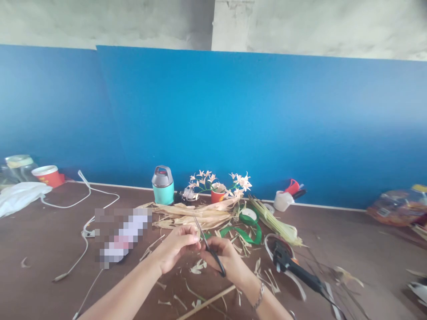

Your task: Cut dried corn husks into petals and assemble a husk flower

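My left hand [180, 246] is closed in a pinch, with a small pale piece of corn husk [198, 234] at the fingertips. Black-handled scissors [217, 261] are in my right hand [228, 260], their blades pointing up and away, close beside the left fingertips. Just beyond both hands lies a pile of dried corn husks [193, 215]. Green ribbon [256, 233] curls from its spool to the right of the pile. Small husk cuttings [198, 266] are scattered on the brown table under and around my hands.
A teal flask [163, 189] and a red cup [218, 194] with husk-like flowers [242, 181] stand behind the pile. On the right are a greenish husk bundle [276, 222], a black corded tool [300, 273] and a white cup [283, 201]. White cables [88, 235] run along the left.
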{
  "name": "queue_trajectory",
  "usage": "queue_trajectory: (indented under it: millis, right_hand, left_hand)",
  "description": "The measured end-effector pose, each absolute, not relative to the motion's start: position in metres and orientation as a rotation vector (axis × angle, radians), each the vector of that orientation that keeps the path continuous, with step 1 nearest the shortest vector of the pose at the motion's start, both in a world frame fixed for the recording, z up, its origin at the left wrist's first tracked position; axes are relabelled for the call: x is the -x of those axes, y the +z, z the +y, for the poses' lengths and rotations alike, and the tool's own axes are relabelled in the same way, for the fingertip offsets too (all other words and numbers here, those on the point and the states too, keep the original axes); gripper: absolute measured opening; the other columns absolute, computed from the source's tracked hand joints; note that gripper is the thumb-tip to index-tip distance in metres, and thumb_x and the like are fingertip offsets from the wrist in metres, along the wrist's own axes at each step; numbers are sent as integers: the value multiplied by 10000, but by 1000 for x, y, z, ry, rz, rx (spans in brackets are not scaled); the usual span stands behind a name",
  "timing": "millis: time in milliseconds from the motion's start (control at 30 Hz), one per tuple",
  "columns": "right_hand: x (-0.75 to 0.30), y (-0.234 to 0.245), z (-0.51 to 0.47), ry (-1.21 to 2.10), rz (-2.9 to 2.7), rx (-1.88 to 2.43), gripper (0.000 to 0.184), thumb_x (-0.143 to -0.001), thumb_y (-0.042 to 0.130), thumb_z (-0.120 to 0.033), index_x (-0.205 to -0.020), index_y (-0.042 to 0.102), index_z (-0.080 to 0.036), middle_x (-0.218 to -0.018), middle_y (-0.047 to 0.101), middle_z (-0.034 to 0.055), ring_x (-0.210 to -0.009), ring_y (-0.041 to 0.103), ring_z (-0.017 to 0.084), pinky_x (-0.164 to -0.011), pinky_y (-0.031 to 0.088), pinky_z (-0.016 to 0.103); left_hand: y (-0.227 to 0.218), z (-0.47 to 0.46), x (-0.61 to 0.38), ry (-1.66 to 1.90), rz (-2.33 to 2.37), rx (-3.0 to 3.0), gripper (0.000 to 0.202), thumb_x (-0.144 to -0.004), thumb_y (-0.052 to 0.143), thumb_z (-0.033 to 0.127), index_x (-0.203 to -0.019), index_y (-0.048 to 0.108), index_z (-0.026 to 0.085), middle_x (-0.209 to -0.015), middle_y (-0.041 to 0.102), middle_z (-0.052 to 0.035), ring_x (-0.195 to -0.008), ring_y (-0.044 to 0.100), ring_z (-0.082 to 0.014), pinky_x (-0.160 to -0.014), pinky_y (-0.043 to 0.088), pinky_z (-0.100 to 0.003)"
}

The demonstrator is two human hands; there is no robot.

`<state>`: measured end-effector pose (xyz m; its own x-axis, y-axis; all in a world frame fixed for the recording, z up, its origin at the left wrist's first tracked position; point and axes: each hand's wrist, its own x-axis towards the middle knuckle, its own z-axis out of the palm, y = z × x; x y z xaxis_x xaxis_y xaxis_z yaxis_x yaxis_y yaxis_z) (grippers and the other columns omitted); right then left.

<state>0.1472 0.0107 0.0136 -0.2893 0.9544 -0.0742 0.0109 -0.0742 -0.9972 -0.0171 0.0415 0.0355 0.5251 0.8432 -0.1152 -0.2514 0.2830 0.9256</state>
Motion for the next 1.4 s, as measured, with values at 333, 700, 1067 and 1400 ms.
queue_trajectory:
  millis: [333,700,1067,1400]
  right_hand:
    - [-150,17,10,1493,-1374,1156,306,-613,751,-384,-702,583,-144,-466,448,-86,-333,325,26,-294,277,147]
    - [-150,17,12,1499,-1390,1153,321,-596,755,-392,-671,562,-147,-448,444,-85,-337,311,27,-296,263,151]
    - [-152,18,11,1505,-1391,1196,306,-597,756,-378,-698,587,-144,-475,452,-85,-349,323,30,-299,302,153]
    - [-152,18,11,1493,-1399,1221,323,-584,763,-383,-713,597,-138,-484,482,-74,-358,370,42,-317,346,161]
  left_hand:
    - [32,46,21,875,706,-1013,76,-628,616,134,-597,549,152,-594,488,44,-565,459,-82,-583,340,-204]
    - [28,51,23,950,809,-970,83,-636,646,201,-613,577,160,-555,557,31,-563,486,-99,-610,376,-222]
    - [34,51,24,928,865,-1024,99,-593,652,189,-566,561,160,-517,521,37,-543,453,-98,-586,344,-223]
    - [38,50,23,953,865,-1046,113,-591,645,180,-559,537,167,-523,502,41,-538,425,-91,-567,326,-211]
